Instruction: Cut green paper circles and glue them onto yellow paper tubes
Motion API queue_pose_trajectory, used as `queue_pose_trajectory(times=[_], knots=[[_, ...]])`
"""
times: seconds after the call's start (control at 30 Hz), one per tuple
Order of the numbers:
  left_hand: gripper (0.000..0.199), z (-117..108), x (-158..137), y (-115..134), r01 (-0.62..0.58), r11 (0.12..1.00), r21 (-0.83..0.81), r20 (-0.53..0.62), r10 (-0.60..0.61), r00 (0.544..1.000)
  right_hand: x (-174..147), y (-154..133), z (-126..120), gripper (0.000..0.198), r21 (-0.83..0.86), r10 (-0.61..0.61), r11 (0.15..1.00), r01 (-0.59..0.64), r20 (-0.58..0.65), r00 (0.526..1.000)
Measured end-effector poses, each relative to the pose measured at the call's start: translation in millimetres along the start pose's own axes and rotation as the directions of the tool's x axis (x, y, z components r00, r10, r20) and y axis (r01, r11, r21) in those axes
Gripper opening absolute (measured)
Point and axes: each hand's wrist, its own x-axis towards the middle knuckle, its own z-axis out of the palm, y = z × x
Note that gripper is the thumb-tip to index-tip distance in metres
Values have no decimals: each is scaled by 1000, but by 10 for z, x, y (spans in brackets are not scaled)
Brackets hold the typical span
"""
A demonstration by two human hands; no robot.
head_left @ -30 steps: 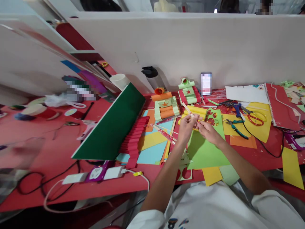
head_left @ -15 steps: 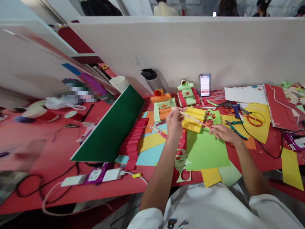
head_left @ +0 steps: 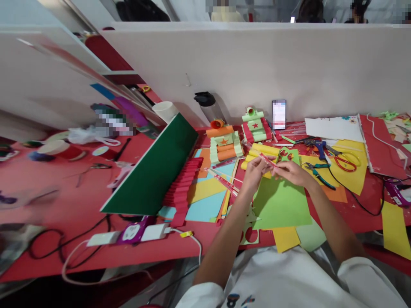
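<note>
Between my two hands is a thin red-and-white patterned strip [head_left: 267,160], slanting down to the right. My left hand [head_left: 253,173] is closed on its left part, and my right hand [head_left: 293,173] pinches it near the right end. What the strip is made of is too small to tell. Behind my hands lie rolled yellow paper tubes [head_left: 265,149], partly covered by my fingers. Below is a sheet of green paper [head_left: 282,205]. Similar strips [head_left: 223,180] lie left of my left forearm. Two paper tube models, one orange and green [head_left: 224,143], one green and red [head_left: 256,125], stand farther back.
A green board [head_left: 150,171] leans at the left beside folded red paper [head_left: 183,188]. Scissors [head_left: 345,160], green-handled pliers [head_left: 321,175] and a blue glue gun [head_left: 320,149] lie to the right. A phone [head_left: 279,114] and a bottle [head_left: 208,107] stand by the partition.
My hands have come closer together, the left moving right and slightly down. The strip, earlier stretched long between them, now shows only a short length. The view has shifted slightly.
</note>
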Motion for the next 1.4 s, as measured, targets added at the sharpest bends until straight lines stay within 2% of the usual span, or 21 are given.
queue_pose_trajectory(times=[0.07,0.13,0.17,0.2,0.23,0.27,0.3,0.33,0.37,0.43,0.5,0.6,0.67,0.77,0.83,0.9,1.03,1.13,1.2,1.27,1.4], knots=[[45,-53,-10,2,-5,1000,19,-12,5,1000,36,23,-2,40,-69,25,997,-26,-10,1000],[46,-180,-39,70,-127,982,139,-127,145,981,21,46,-57,40,-214,29,976,-42,-68,997],[45,-252,-65,121,-226,935,273,-190,282,940,6,47,-86,39,-294,22,955,-47,-90,996],[44,-317,-97,177,-327,826,460,-216,461,860,-9,40,-106,37,-368,13,929,-49,-98,995],[43,-369,-136,236,-395,658,641,-144,609,780,-20,24,-114,36,-432,6,901,-47,-94,996],[40,-404,-177,292,-450,448,773,16,694,720,-24,-1,-108,34,-487,-3,873,-36,-79,997],[36,-419,-217,343,-504,241,829,217,693,687,-20,-31,-89,32,-527,-14,849,-18,-57,998],[31,-417,-253,385,-568,65,821,411,622,666,-8,-63,-60,29,-552,-28,834,5,-33,999],[25,-401,-282,418,-630,-63,774,566,514,644,8,-96,-25,28,-562,-43,826,31,-8,999],[22,-362,-310,453,-710,-174,682,720,325,612,48,-149,41,26,-557,-70,827,73,27,997],[26,-369,-298,465,-718,-175,674,735,256,628,78,-177,70,26,-537,-85,838,91,35,996],[25,-560,-236,493,-625,-123,771,631,285,722,73,-165,12,29,-521,-94,850,72,-16,995],[23,-797,-193,535,-470,-110,876,477,338,811,41,-129,-80,31,-497,-89,867,35,-84,992],[25,-1168,-138,582,-91,-105,990,126,393,911,-8,-44,-225,32,-426,-69,905,-9,-167,984],[31,-1332,-87,563,88,-94,992,-55,312,948,-21,23,-291,33,-390,-58,920,-19,-185,981],[34,-1408,-14,495,162,-138,977,-132,206,970,-18,85,-318,32,-377,-32,925,-40,-183,983],[35,-1424,138,320,179,-185,966,-151,154,976,-2,166,-230,28,-318,56,946,-67,-45,997],[39,-1447,170,259,178,-178,968,-145,183,972,19,213,-30,27,-302,-6,953,20,46,999],[40,-1475,148,258,168,-173,971,-133,198,971,48,255,132,27,-431,-49,900,60,35,998],[38,-1495,116,266,130,-158,979,-95,210,973,88,298,267,34,-587,-68,806,77,38,997],[35,-1488,91,248,-69,-96,993,86,186,979,157,345,338,38,-762,-23,647,13,-2,1000]])
